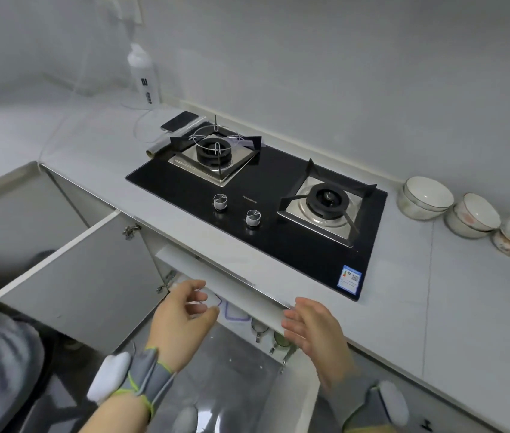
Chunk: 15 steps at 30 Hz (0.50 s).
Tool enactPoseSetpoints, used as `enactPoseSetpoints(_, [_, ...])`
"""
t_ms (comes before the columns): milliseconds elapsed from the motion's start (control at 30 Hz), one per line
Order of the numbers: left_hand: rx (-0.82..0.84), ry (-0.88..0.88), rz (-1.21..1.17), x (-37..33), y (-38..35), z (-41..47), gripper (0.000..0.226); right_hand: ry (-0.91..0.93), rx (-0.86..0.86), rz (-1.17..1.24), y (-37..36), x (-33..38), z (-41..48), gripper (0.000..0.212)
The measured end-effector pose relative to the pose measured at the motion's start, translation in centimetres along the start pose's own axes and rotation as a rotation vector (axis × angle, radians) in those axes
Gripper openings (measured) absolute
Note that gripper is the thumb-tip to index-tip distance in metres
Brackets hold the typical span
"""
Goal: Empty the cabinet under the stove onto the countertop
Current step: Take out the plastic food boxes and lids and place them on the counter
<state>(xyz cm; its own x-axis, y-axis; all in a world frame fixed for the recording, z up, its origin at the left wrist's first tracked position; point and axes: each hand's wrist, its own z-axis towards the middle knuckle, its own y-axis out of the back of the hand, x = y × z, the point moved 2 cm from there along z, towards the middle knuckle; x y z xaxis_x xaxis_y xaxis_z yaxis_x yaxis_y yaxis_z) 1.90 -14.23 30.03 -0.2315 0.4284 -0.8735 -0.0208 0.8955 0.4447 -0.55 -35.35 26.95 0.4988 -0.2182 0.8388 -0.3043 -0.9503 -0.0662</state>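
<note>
A: The cabinet?
B: Under the black stove, its grey left door wide open.
A: Inside?
B: A purple-rimmed item near the top edge, perhaps a lid; too blurred.

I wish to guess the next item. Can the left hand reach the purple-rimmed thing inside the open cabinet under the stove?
Probably yes. The cabinet door stands open, the left hand is empty and just in front of the purple-rimmed thing, and nothing lies between them.
</note>
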Motion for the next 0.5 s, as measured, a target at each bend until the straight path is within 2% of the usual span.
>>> enactPoseSetpoints(233, [0.133,0.022,0.039,3.6,4.2,8.4,0.037,-0.047,-0.098,-0.058,-9.0,-2.1,3.8,0.013])
enactPoseSetpoints(500, [0.193,0.088,0.106,8.6,3.2,12.1,0.036,-0.201,-0.156,-0.043,-11.5,-6.7,6.7,0.007])
